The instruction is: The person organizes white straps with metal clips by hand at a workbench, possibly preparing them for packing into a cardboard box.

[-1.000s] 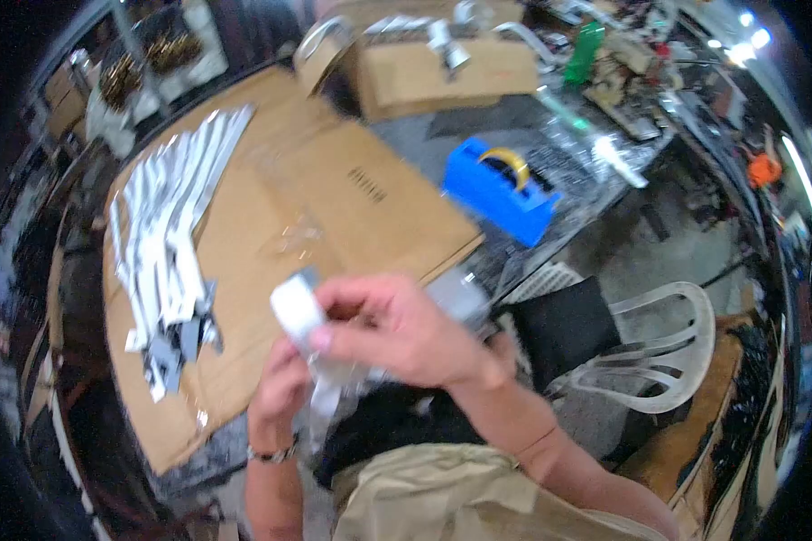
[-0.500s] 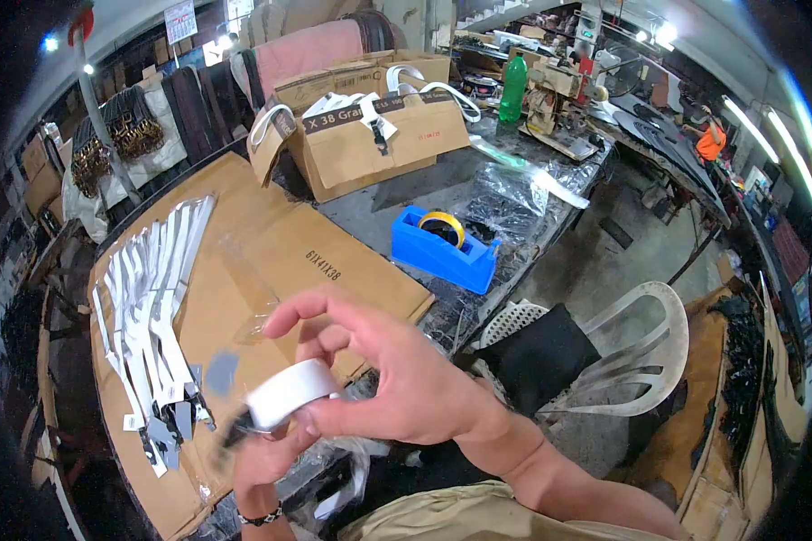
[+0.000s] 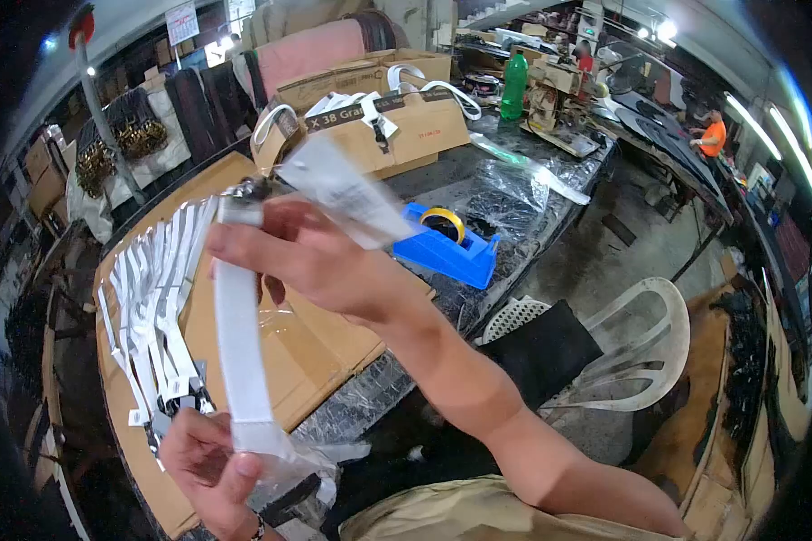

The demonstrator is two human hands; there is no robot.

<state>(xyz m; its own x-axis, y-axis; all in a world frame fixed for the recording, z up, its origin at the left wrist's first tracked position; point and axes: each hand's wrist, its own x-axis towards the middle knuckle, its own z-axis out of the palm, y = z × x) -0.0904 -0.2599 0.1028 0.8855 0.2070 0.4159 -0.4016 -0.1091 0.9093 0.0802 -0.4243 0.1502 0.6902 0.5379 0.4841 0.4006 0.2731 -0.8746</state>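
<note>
A white strap [image 3: 244,343] is stretched upright between my two hands. My right hand [image 3: 289,248] is closed on its upper end, beside a dark metal buckle [image 3: 248,187]; a blurred white tag [image 3: 347,189] hangs in the air beside it. My left hand [image 3: 209,464] pinches the lower end, where clear plastic wrap [image 3: 293,455] bunches up. Behind the left hand, a fanned row of white straps [image 3: 153,298] with dark buckles and tags lies on the cardboard sheet [image 3: 311,352].
A blue tape dispenser [image 3: 451,257] stands right of the cardboard. Behind are an open carton [image 3: 415,135] holding white straps and a green bottle [image 3: 514,86]. A white plastic chair [image 3: 672,343] is at the right. A person in orange [image 3: 713,138] stands far back.
My right hand has moved up and left with the strap's upper end, and my left hand has moved down and left. The strap, looped before, is now drawn out long.
</note>
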